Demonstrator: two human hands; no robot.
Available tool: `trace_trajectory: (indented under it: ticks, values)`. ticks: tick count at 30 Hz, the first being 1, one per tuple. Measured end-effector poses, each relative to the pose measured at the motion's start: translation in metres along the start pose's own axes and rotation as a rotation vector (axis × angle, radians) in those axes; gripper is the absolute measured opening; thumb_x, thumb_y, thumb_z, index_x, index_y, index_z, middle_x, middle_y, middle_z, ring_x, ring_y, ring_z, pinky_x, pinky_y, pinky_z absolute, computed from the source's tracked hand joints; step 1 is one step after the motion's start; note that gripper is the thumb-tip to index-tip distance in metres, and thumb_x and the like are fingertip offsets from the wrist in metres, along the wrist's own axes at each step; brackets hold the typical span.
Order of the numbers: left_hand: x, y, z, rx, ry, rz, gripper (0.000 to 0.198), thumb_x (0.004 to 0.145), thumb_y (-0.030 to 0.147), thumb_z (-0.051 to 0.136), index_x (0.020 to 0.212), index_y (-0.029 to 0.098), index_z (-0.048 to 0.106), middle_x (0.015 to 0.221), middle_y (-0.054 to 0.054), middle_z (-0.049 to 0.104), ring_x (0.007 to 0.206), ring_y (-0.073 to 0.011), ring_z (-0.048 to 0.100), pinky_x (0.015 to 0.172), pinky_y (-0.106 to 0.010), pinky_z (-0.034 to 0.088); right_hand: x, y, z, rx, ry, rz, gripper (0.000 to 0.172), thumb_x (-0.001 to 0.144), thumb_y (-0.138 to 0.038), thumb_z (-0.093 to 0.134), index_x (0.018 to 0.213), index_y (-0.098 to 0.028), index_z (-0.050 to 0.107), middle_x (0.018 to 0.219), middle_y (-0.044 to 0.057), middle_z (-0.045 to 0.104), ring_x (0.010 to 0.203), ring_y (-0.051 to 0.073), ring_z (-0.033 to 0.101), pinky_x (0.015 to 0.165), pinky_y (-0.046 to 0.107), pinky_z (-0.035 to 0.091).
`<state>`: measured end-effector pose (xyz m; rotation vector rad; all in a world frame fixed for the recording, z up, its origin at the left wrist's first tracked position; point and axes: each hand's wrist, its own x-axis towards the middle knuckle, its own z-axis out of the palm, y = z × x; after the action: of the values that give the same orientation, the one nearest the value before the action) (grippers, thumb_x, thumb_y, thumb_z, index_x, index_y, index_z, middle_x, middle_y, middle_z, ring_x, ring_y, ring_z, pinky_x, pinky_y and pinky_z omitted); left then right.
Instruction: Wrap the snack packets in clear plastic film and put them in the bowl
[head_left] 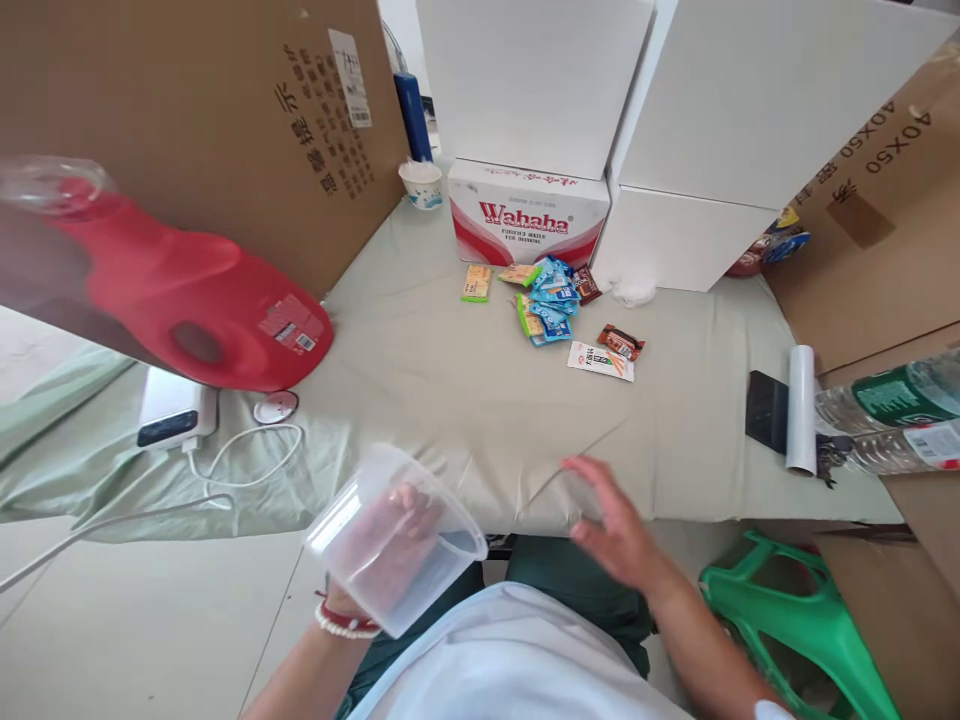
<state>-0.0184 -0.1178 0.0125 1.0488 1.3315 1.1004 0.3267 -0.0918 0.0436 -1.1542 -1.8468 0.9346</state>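
A clear plastic tub (pixel 450 590) is tilted above the front edge of the table, with my left hand (pixel 397 535) gripping it from behind and below; the fingers show blurred through its wall. My right hand (pixel 611 520) is held over the table's front edge, fingers apart and nothing in them. Farther back on the cloth lies a pile of small blue packets (pixel 553 295), with yellow-green packets (pixel 476 283) beside it. A white snack packet (pixel 600 361) and a brown-red packet (pixel 621 342) lie to the right of the pile.
A red jug (pixel 217 300), a power bank (pixel 174 410) and its cable are at the left. Behind the packets stands a Wahaba-type carton (pixel 529 215) near a paper cup (pixel 422 186). At the right are bottles (pixel 907 395), a white roll (pixel 801 410) and a green stool (pixel 810 620).
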Motion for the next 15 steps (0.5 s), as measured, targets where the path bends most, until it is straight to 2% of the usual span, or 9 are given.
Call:
trace_trajectory:
  ticks: [1, 3, 5, 6, 8, 10, 12, 13, 15]
  values:
    - [0.002, 0.003, 0.010, -0.155, -0.036, -0.106, 0.046, 0.095, 0.070, 0.042, 0.086, 0.042, 0.077, 0.061, -0.003, 0.057, 0.055, -0.0217, 0.057, 0.046, -0.041, 0.049, 0.003, -0.017, 0.021, 0.055, -0.112, -0.029, 0.074, 0.090, -0.063, 0.070, 0.155, -0.038, 0.047, 0.149, 0.007, 0.060, 0.139, 0.036, 0.057, 0.115, 0.056, 0.051]
    - [0.009, 0.008, 0.033, -0.430, -0.120, -0.254, 0.041, 0.091, 0.069, 0.053, 0.084, 0.035, 0.076, 0.067, -0.003, 0.059, 0.063, -0.0220, 0.060, 0.057, -0.043, 0.056, 0.010, -0.045, 0.052, 0.152, -0.205, -0.055, 0.065, 0.097, -0.053, 0.066, 0.155, -0.033, 0.044, 0.140, 0.008, 0.065, 0.137, 0.031, 0.060, 0.116, 0.049, 0.051]
    - [0.015, 0.013, 0.051, -0.509, -0.152, -0.275, 0.041, 0.087, 0.068, 0.061, 0.097, 0.031, 0.076, 0.082, -0.006, 0.067, 0.077, -0.0267, 0.067, 0.071, -0.049, 0.060, 0.016, -0.060, 0.060, 0.242, -0.182, -0.055, 0.043, 0.104, -0.044, 0.057, 0.145, -0.039, 0.049, 0.124, 0.003, 0.072, 0.119, 0.025, 0.070, 0.105, 0.044, 0.058]
    - [0.018, 0.015, 0.057, -0.459, -0.129, -0.244, 0.043, 0.087, 0.067, 0.062, 0.105, 0.030, 0.076, 0.093, -0.007, 0.071, 0.085, -0.0295, 0.069, 0.076, -0.050, 0.060, 0.020, -0.063, 0.054, 0.251, -0.163, -0.057, 0.035, 0.105, -0.042, 0.055, 0.139, -0.042, 0.051, 0.119, 0.000, 0.073, 0.112, 0.024, 0.072, 0.100, 0.044, 0.060]
    - [0.022, 0.018, 0.057, -0.193, -0.022, -0.087, 0.043, 0.091, 0.062, 0.062, 0.117, 0.029, 0.072, 0.114, -0.009, 0.072, 0.098, -0.0325, 0.070, 0.081, -0.050, 0.060, 0.030, -0.062, 0.023, 0.137, -0.130, -0.070, 0.027, 0.104, -0.039, 0.054, 0.129, -0.047, 0.056, 0.118, -0.003, 0.071, 0.111, 0.025, 0.072, 0.099, 0.046, 0.061]
    - [0.027, 0.019, 0.046, 0.204, 0.108, 0.169, 0.036, 0.095, 0.051, 0.062, 0.121, 0.028, 0.070, 0.123, -0.011, 0.069, 0.108, -0.0324, 0.069, 0.090, -0.050, 0.059, 0.045, -0.050, -0.026, -0.141, -0.061, -0.060, 0.025, 0.104, -0.034, 0.053, 0.125, -0.045, 0.061, 0.123, -0.002, 0.070, 0.122, 0.026, 0.067, 0.108, 0.049, 0.055]
    - [0.031, 0.014, 0.025, 0.585, 0.182, 0.413, 0.028, 0.097, 0.040, 0.060, 0.120, 0.027, 0.069, 0.125, -0.012, 0.069, 0.119, -0.0334, 0.066, 0.102, -0.053, 0.054, 0.066, -0.027, -0.081, -0.432, 0.056, -0.033, 0.025, 0.100, -0.031, 0.054, 0.122, -0.031, 0.067, 0.125, 0.007, 0.069, 0.124, 0.030, 0.063, 0.110, 0.051, 0.052]
    - [0.033, 0.009, 0.014, 0.736, 0.205, 0.496, 0.025, 0.098, 0.035, 0.059, 0.119, 0.027, 0.069, 0.126, -0.012, 0.069, 0.126, -0.0345, 0.064, 0.106, -0.055, 0.051, 0.079, -0.012, -0.107, -0.584, 0.111, -0.013, 0.024, 0.097, -0.028, 0.053, 0.113, -0.024, 0.070, 0.119, 0.011, 0.071, 0.124, 0.032, 0.062, 0.110, 0.053, 0.050]
    - [0.035, -0.002, -0.006, 0.949, 0.226, 0.566, 0.024, 0.099, 0.029, 0.056, 0.120, 0.026, 0.069, 0.130, -0.013, 0.069, 0.134, -0.0361, 0.060, 0.108, -0.056, 0.049, 0.108, 0.021, -0.153, -0.827, 0.214, 0.169, 0.027, 0.091, -0.016, 0.049, 0.102, -0.018, 0.074, 0.110, 0.013, 0.073, 0.123, 0.033, 0.060, 0.110, 0.054, 0.047]
